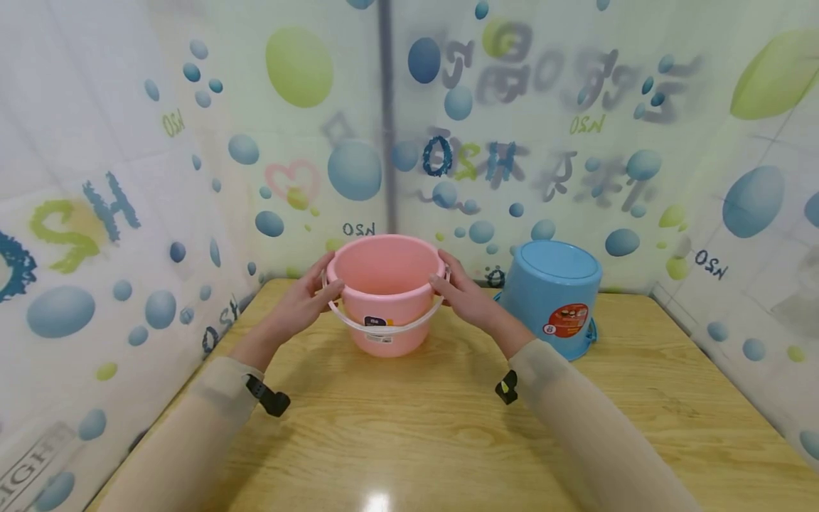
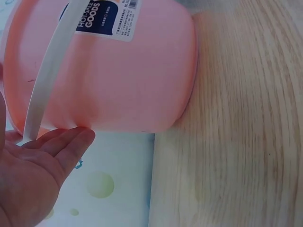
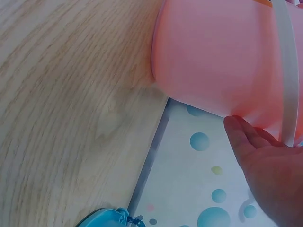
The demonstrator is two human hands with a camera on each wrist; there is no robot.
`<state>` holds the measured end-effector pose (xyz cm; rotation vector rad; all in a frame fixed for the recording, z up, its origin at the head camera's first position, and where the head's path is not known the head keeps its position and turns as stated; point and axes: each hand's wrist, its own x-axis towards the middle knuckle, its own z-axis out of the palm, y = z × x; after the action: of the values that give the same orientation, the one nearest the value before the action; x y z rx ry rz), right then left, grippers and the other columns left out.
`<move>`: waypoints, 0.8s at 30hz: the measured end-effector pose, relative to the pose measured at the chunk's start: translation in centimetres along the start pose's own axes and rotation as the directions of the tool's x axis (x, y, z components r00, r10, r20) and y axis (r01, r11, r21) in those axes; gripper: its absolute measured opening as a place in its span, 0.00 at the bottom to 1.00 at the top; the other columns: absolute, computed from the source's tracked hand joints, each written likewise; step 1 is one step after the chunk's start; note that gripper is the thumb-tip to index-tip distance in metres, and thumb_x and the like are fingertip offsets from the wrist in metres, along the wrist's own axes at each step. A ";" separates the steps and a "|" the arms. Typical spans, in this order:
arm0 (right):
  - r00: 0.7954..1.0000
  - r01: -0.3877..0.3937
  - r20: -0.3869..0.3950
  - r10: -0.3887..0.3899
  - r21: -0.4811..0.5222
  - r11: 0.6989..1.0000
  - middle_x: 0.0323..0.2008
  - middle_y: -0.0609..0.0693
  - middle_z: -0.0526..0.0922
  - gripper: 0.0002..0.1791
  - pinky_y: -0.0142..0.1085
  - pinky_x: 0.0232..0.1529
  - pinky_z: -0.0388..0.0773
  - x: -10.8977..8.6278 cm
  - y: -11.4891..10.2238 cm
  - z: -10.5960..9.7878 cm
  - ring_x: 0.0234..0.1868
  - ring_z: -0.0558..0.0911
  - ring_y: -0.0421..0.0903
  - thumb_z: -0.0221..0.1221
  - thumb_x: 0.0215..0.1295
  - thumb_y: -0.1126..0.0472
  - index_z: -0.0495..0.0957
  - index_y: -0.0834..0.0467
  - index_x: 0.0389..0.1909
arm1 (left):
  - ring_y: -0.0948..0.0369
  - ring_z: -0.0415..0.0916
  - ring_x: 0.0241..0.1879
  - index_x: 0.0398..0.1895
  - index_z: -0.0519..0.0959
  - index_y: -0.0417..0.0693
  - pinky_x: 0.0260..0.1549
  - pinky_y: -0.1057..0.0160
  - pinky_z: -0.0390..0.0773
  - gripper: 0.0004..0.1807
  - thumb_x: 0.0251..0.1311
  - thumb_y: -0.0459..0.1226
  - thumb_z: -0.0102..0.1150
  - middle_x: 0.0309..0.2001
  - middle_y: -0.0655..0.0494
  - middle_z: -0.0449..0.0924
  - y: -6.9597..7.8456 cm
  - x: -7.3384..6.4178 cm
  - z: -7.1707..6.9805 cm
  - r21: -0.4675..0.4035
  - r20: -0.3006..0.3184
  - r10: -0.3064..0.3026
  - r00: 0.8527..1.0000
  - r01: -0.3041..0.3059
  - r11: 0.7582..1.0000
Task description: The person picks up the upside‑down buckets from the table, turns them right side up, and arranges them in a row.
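Gripping a pink bucket (image 1: 387, 304) from both sides, a person's left hand (image 1: 302, 304) and right hand (image 1: 472, 302) hold it at the rim above a wood-grain worktop (image 1: 390, 419), thumbs near the lip and the other fingers pressed to the outer wall. The bucket sits toward the back, mouth up; whether its base touches the surface is hard to tell. Its white handle (image 2: 51, 71) hangs across the front, over a dark label (image 2: 100, 18). Just beyond the right forearm, a blue bucket (image 1: 545, 284) stands upside down. A good hold here would seem to call for even pressure from both palms, since the thin-looking wall could flex if squeezed. Keeping the rim level, the handle clear of the fingers and the right elbow away from the blue neighbour would likely make for a steadier carry.
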<state>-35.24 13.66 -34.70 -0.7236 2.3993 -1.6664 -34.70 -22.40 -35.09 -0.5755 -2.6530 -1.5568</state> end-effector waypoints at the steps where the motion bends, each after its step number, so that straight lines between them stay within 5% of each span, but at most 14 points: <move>1: 1.000 -0.003 -0.003 0.003 0.001 1.000 0.90 0.57 0.48 0.43 0.66 0.79 0.68 0.1 0.0 0.0 0.82 0.70 0.65 0.46 0.91 0.43 0.34 0.45 0.92 | 0.40 0.77 0.74 0.92 0.43 0.70 0.70 0.38 0.79 0.43 0.85 0.52 0.55 0.82 0.40 0.68 0.0 0.0 0.0 -0.006 -0.004 -0.009 1.000 0.009 1.000; 11: 0.997 -0.040 -0.070 0.040 0.001 0.999 0.87 0.58 0.57 0.40 0.66 0.80 0.68 2.0 0.9 -0.3 0.81 0.71 0.64 0.46 0.90 0.40 0.39 0.41 0.92 | 0.40 0.71 0.80 0.93 0.39 0.69 0.75 0.37 0.73 0.48 0.82 0.58 0.56 0.86 0.40 0.62 -0.1 1.0 0.4 -0.051 -0.025 -0.080 0.996 0.079 0.996; 20: 0.993 -0.046 -0.105 0.048 0.021 0.999 0.74 0.63 0.73 0.40 0.66 0.78 0.70 2.9 1.2 -0.5 0.72 0.74 0.62 0.45 0.89 0.38 0.42 0.39 0.92 | 0.39 0.67 0.82 0.92 0.36 0.73 0.77 0.34 0.69 0.47 0.83 0.60 0.53 0.86 0.41 0.60 -0.4 2.2 0.6 -0.056 -0.033 -0.085 0.996 0.083 0.995; 24: 0.992 -0.046 -0.118 0.048 0.015 0.999 0.77 0.63 0.71 0.39 0.66 0.78 0.70 3.2 1.2 -0.5 0.74 0.75 0.63 0.44 0.90 0.40 0.41 0.41 0.92 | 0.39 0.65 0.83 0.92 0.36 0.75 0.78 0.34 0.68 0.46 0.83 0.59 0.52 0.88 0.43 0.57 -0.6 2.6 0.8 -0.076 -0.034 -0.079 0.996 0.077 0.994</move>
<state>-38.58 12.99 -35.09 -0.5768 2.4621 -1.7505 -37.20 -21.18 -35.46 -0.4461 -2.6306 -1.6756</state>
